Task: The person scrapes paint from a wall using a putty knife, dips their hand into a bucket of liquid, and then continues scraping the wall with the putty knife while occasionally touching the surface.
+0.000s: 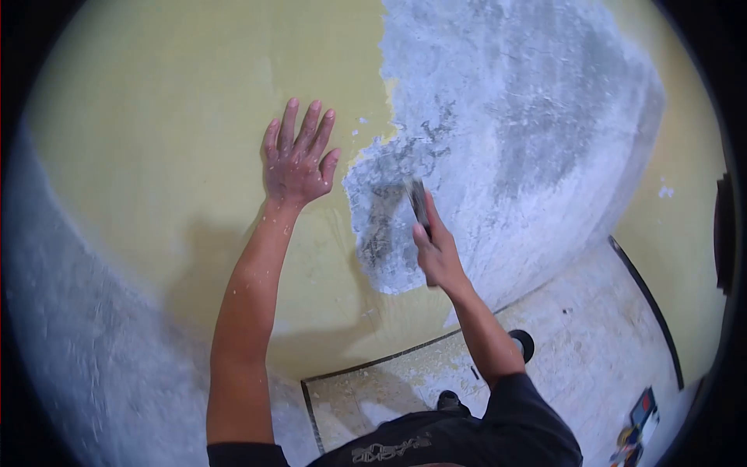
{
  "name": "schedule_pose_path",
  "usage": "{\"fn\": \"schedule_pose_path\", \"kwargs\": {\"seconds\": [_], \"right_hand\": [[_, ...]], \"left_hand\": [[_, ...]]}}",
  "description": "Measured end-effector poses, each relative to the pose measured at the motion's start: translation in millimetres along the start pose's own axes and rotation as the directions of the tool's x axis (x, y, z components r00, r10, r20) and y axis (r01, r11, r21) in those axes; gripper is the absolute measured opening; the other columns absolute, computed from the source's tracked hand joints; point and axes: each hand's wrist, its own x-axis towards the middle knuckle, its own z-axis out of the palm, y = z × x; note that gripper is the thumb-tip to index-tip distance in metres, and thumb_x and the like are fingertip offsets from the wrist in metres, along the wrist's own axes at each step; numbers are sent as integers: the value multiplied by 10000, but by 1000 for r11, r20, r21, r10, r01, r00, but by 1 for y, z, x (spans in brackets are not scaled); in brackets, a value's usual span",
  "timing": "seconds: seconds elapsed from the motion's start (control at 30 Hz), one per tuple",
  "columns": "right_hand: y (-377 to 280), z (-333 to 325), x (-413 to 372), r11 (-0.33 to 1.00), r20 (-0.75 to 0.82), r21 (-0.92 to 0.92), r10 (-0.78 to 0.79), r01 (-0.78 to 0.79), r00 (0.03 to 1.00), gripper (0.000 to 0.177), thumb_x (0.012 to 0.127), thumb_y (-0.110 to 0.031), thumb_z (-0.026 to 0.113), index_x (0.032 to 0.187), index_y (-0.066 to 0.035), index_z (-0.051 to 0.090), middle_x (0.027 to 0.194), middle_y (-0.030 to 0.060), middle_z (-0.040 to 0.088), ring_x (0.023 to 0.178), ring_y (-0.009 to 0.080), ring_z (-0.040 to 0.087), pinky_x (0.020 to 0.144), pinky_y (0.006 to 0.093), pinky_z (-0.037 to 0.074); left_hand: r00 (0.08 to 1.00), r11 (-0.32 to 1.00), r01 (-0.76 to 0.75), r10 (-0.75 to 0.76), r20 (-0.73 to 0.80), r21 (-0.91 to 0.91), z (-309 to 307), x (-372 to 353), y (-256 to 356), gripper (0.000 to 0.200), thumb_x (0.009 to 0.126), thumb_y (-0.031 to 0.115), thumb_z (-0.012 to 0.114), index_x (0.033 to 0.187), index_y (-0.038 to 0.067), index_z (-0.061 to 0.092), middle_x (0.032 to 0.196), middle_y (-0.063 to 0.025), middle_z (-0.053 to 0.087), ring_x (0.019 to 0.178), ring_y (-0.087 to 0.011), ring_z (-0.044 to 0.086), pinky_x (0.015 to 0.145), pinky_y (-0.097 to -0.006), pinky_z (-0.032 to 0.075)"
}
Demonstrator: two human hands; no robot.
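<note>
A yellow wall (179,93) spans the upper frame, broken from top center toward the right by a bare grey patch (537,117) with a ragged border. Paint along that border could snap off in larger pieces if a blade catches beneath it. The pale floor (576,311), lower center to lower right, is littered at the wall's base; grit underfoot could cost the worker footing.

A dark edging strip (381,359) follows the foot of the wall. Left of the patch, the bare left hand (296,173) presses on yellow paint, fingers spread, gripping nothing. Its thumb lies near the ragged border, exposed to a leftward slip.

At center, the right hand (442,257) closes around a narrow scraper-like tool (419,204) in front of the patch. Motion blurs its tip; whether it touches the surface cannot be told. A steep angle could gouge the plaster.

Lower right, a multicolored bundle (642,409) lies on the floor. A black round object (526,344), partly hidden behind the right forearm, and a dark shoe (449,402) crowd the standing space. Smallest are the pale flakes (412,373) below the wall.
</note>
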Motion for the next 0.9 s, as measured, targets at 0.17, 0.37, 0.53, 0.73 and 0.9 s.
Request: {"fn": "schedule_pose_path", "kwargs": {"seconds": [0.17, 0.37, 0.53, 0.73, 0.9], "right_hand": [[22, -41, -84, 718, 372, 294, 522, -630, 768, 750, 928, -161, 610, 1540, -113, 180, 744, 37, 543, 505, 84, 500, 433, 254, 402], [88, -58, -131, 559, 623, 295, 502, -775, 600, 742, 906, -117, 650, 1520, -75, 236, 725, 43, 570, 473, 107, 503, 441, 256, 418], [97, -102, -129, 379, 589, 465, 542, -800, 599, 598, 958, -62, 537, 1492, -40, 267, 739, 39, 562, 512, 132, 536, 467, 275, 453], [103, -127, -140, 385, 499, 594, 512, -706, 699, 605, 973, -16, 459, 1521, -63, 207, 846, 64, 560, 619, 130, 528, 581, 264, 475], [97, -111, -133, 507, 563, 502, 423, -700, 710, 627, 980, -8, 434, 1539, -91, 161, 877, 58, 563, 661, 124, 531, 607, 253, 476]], "left_hand": [[999, 997, -13, 10, 47, 72, 4, 5, 10, 678, 916, 525, 482, 1491, 188, 358, 1568, -70, 281, 1454, -339, 207, 1151, -511, 138], [957, 985, -76, 116, 265, -157, 36, 16, 114, 873, 876, 620, 492, 1538, 136, 191, 1602, -111, 143, 1474, -365, 102, 1168, -553, 88], [818, 885, -199, 387, 426, -421, 29, -51, 186, 668, 941, 415, 511, 1504, 120, 304, 1559, -128, 279, 1463, -275, 208, 1184, -478, 125], [240, -436, 818, -335, 911, -375, -40, -132, 293, 502, 984, 274, 538, 1410, 25, 443, 1330, -114, 565, 1263, -192, 505, 1046, -299, 369], [240, -628, 754, -12, 971, -194, -54, -151, 323, 354, 1013, 308, 501, 1218, 31, 582, 997, -57, 632, 891, -129, 593, 821, -291, 477]]}}
